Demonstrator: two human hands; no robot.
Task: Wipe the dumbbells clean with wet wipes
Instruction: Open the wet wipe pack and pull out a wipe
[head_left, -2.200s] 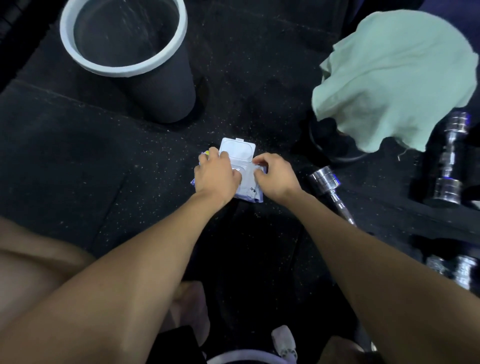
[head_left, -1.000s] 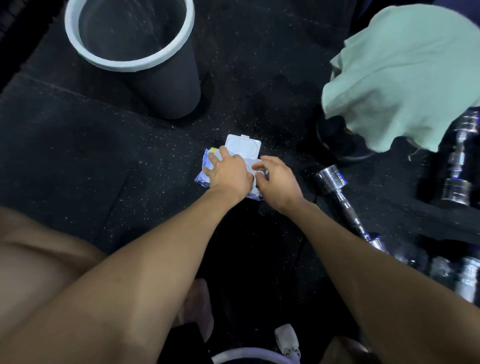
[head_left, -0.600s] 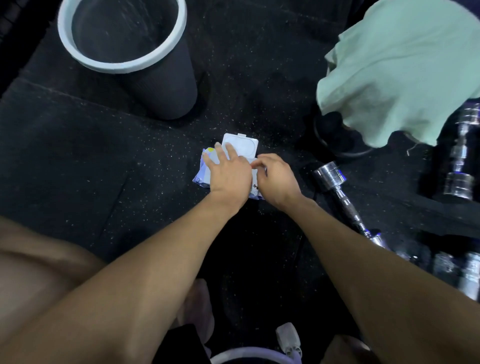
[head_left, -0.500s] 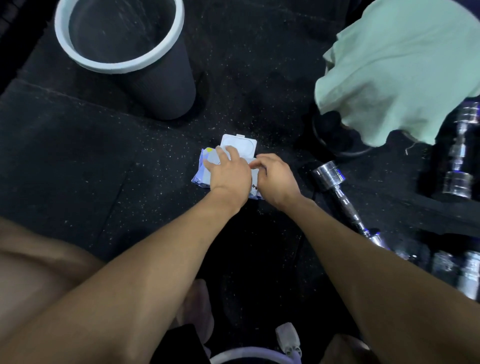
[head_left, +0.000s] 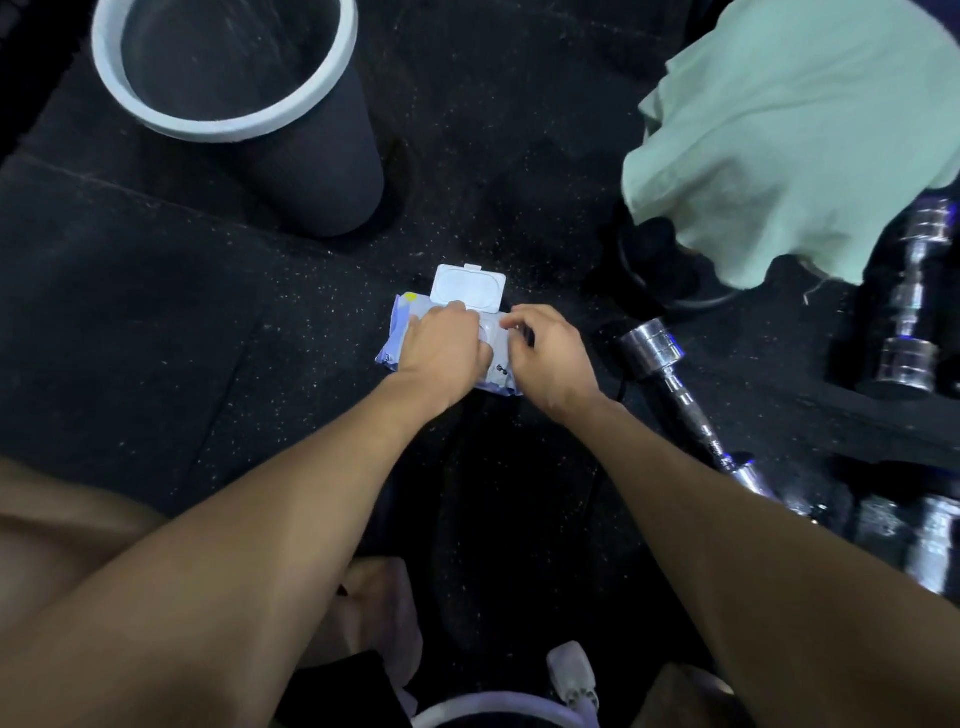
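Note:
A pale blue wet-wipe pack lies on the black rubber floor, its white flip lid standing open. My left hand presses down on the pack with fingers curled at the opening. My right hand rests on the pack's right end, fingertips pinched near the opening. Whether a wipe is between the fingers is hidden. A chrome dumbbell lies on the floor just right of my right hand. Another chrome dumbbell sits at the far right.
A dark bin with a white rim stands at the back left. A pale green cloth is draped over something dark at the back right. More chrome dumbbell ends lie at the lower right. My knees and a foot show below.
My left hand's fingers have curled in from flat on the lid toward the pack's opening. My right hand stays at the pack's right end. The pack has barely shifted.

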